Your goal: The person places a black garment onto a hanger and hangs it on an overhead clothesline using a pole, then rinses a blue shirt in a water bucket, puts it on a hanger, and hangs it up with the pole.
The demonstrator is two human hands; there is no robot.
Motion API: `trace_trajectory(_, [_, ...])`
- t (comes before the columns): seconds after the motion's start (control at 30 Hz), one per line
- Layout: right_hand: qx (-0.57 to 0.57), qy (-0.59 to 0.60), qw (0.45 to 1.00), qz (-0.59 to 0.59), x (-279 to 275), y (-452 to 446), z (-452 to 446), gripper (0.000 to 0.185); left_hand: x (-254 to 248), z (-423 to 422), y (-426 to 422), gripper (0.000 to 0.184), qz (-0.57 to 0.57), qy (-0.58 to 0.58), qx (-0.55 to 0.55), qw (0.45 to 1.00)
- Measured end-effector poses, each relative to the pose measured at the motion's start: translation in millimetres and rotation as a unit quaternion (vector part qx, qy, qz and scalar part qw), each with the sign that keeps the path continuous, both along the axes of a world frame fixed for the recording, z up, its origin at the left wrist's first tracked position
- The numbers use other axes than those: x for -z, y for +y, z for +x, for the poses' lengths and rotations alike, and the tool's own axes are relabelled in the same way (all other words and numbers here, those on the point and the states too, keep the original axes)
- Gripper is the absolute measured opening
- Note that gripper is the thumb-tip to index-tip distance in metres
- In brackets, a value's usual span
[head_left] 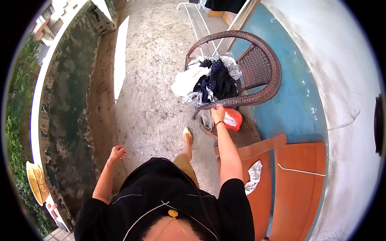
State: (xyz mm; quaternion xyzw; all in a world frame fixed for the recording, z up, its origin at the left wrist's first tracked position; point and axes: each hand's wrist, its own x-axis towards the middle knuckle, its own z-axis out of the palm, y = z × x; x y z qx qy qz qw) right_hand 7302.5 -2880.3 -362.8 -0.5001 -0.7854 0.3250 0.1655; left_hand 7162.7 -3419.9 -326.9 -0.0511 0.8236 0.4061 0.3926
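My right hand (217,114) is closed over the near armrest of a brown wicker chair (265,93). Heaped on the seat are clothes: a white garment (189,81), dark blue and black pieces (220,82), and a light patterned one (231,67). Just below that hand, a red-orange plastic bag (236,119) and a pale translucent bag (206,119) rest on a low brown stand (245,137). My left hand (117,154) hangs at my side, away from the chair, with loosely bent fingers and nothing in it.
A peeling parapet wall (68,108) runs along the left, with a straw hat (37,182) on its ledge. Orange-brown wooden panels (299,180) lean at the right, a white cloth (253,176) on them. Beyond the chair is a white metal rack (194,24). Speckled concrete floor (157,72) stretches ahead.
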Motion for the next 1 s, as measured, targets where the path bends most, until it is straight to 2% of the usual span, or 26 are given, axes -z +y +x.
trace_trajectory(0.07, [-0.03, -0.008, 0.999, 0.034, 12.4, 44.6, -29.0, 0.04, 1.4, -12.5, 16.0, 0.022, -0.029, -0.017, -0.014, 0.999])
trace_trajectory(0.13, [-0.006, -0.064, 0.998, 0.017, 31.0, 82.6, -56.2, 0.043, -5.5, -22.1, 38.3, 0.024, -0.066, -0.037, -0.03, 0.997])
trace_trajectory(0.17, [-0.017, -0.123, 0.992, -0.004, 45.7, 104.9, -66.2, 0.056, -10.5, -26.9, 59.1, 0.024, -0.079, -0.052, -0.032, 0.995])
trace_trajectory(0.23, [-0.045, -0.195, 0.98, -0.01, 57.5, 133.7, -83.1, 0.063, -25.2, -39.3, 99.6, 0.024, -0.1, -0.072, -0.039, 0.992])
trace_trajectory(0.3, [-0.062, -0.289, 0.954, -0.041, 47.5, 151.8, -100.1, 0.068, -37.4, -46.7, 145.6, 0.024, -0.045, -0.052, -0.058, 0.996])
trace_trajectory(0.33, [-0.068, -0.326, 0.943, -0.023, 58.1, 158.9, -106.0, 0.063, -43.2, -50.3, 164.0, 0.024, -0.054, -0.055, -0.069, 0.995])
trace_trajectory(0.4, [-0.096, -0.389, 0.916, -0.029, 86.8, 174.9, -112.7, 0.046, -49.3, -59.7, 194.7, 0.026, -0.019, -0.035, -0.004, 0.999])
trace_trajectory(0.43, [-0.12, -0.408, 0.904, -0.04, 98.9, 182.9, -113.5, 0.029, -49.3, -63.0, 203.2, 0.026, -0.026, -0.039, -0.013, 0.999])
trace_trajectory(0.47, [-0.138, -0.379, 0.915, -0.017, 104.2, 189.6, -111.2, 0.027, -47.1, -65.6, 209.6, 0.026, -0.022, -0.029, 0.003, 0.999])
trace_trajectory(0.53, [-0.061, -0.224, 0.969, -0.088, 107.0, 211.4, -115.2, 0.029, -50.4, -71.3, 216.8, 0.026, -0.019, -0.023, 0.014, 0.999])
trace_trajectory(0.6, [0.035, -0.061, 0.993, -0.096, 116.9, 249.0, -113.4, 0.034, -53.4, -76.5, 223.3, 0.025, -0.038, -0.014, 0.015, 0.999])
trace_trajectory(0.67, [0.185, 0.038, 0.98, -0.061, 100.8, 278.8, -112.2, 0.038, -47.2, -76.2, 216.6, 0.024, -0.049, -0.018, -0.001, 0.999])
trace_trajectory(0.77, [0.176, 0.104, 0.975, -0.09, 76.7, 289.7, -120.1, 0.042, -31.6, -74.3, 205.3, 0.025, -0.071, -0.033, -0.006, 0.997])
trace_trajectory(0.8, [0.142, 0.091, 0.972, -0.166, 70.0, 283.3, -125.7, 0.046, -25.9, -73.0, 203.2, 0.025, -0.084, -0.044, -0.002, 0.995])
trace_trajectory(0.83, [0.089, 0.075, 0.977, -0.178, 56.3, 266.4, -137.4, 0.055, -23.3, -71.8, 203.5, 0.025, -0.082, -0.046, 0.003, 0.996])
trace_trajectory(0.9, [-0.002, -0.049, 0.978, -0.204, 44.2, 226.6, -156.9, 0.076, -18.7, -71.7, 207.1, 0.025, -0.084, -0.059, -0.004, 0.995])
trace_trajectory(0.97, [-0.038, -0.182, 0.962, -0.202, 47.2, 191.9, -173.9, 0.095, -21.9, -74.9, 216.5, 0.025, -0.07, -0.059, -0.007, 0.996])
trace_trajectory(1.0, [-0.03, -0.201, 0.953, -0.223, 43.5, 182.4, -181.6, 0.095, -24.2, -76.8, 221.3, 0.025, -0.06, -0.06, -0.014, 0.996])
